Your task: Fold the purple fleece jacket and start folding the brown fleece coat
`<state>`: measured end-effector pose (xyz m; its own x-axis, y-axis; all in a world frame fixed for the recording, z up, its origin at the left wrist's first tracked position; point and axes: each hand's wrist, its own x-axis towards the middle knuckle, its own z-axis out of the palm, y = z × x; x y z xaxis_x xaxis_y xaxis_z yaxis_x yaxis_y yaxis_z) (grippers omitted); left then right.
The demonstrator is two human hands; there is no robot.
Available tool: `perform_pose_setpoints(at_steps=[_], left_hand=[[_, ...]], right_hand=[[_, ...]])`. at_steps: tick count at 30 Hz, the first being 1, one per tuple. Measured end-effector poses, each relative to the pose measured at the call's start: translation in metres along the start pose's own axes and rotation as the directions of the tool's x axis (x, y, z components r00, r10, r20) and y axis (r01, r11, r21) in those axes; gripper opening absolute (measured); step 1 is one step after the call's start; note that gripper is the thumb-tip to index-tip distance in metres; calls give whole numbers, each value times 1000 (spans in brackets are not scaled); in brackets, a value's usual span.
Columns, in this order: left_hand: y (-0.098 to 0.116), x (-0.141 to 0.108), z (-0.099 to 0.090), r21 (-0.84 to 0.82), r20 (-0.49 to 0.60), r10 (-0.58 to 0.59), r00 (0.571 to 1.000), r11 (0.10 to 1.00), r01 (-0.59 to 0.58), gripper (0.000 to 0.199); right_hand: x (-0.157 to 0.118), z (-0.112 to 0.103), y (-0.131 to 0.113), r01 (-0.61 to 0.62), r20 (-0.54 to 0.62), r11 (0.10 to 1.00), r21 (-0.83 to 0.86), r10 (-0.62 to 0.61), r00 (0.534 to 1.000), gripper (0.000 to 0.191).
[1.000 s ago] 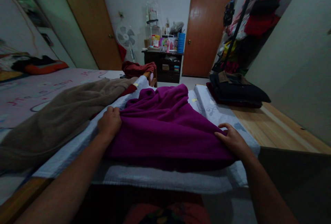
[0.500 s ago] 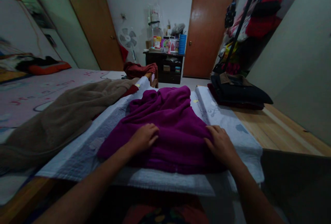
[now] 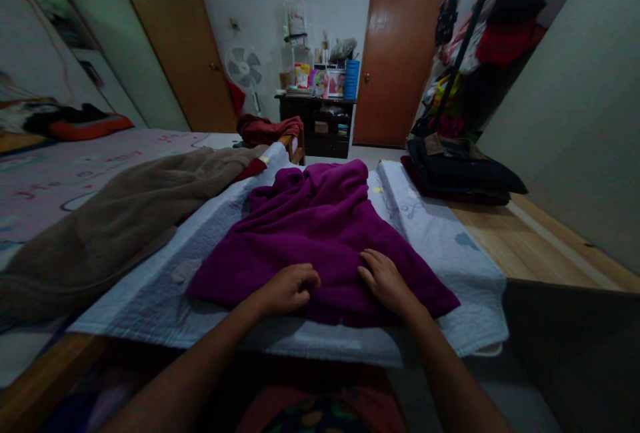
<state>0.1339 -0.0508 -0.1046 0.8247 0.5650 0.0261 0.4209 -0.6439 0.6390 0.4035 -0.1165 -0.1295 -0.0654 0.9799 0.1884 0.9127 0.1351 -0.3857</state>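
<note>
Purple cloth: lies on sheet, near part spread, far end bunched; brown cloth to its left
Left hand: over near part, fingers curled; cannot tell if they pinch fabric
Right hand: fingers loosely extended at the fabric, nothing grasped
Smoothing: step in hand, by my reading
Far-end folds: next move seems to call for reaching forward, straightening them
</note>
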Motion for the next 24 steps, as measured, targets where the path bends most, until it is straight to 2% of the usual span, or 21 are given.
perform_pose_setpoints(at_steps=[2,4,7,10,12,14,16,18,21,24], left_hand=[[1,-4,-4,-88,6,-20,1000,996,20,31],[1,-7,-7,-97,68,-43,997,994,50,30],[-1,-9,-10,1,194,-104,975,994,106,26],[1,-5,-14,114,245,-187,951,980,163,16],[5,2,-18,221,190,-234,953,956,191,22],[9,13,-22,335,69,-245,967,919,209,24],[10,28,-24,418,-47,-202,978,885,203,22],[8,46,-24,469,-117,-136,984,866,175,22],[-1,75,-25,504,-181,-76,981,849,159,29],[-12,103,-32,506,-222,-126,967,832,225,30]], right_hand=[[0,-4,-3,-11,3,1000,-13,11,1000,44],[0,-4,-6,-45,26,997,-56,46,999,44],[-5,0,-10,-71,116,989,-126,86,990,49],[-9,3,-13,-71,190,984,-165,102,977,58],[-8,-1,-14,-72,227,983,-170,110,968,60],[0,-10,-16,-59,246,985,-160,97,964,57],[13,-17,-16,-43,202,987,-155,75,976,52],[29,-18,-14,-56,106,984,-167,74,992,53],[49,-4,-7,-122,10,974,-192,126,992,56],[56,20,0,-143,1,966,-216,146,989,53]])
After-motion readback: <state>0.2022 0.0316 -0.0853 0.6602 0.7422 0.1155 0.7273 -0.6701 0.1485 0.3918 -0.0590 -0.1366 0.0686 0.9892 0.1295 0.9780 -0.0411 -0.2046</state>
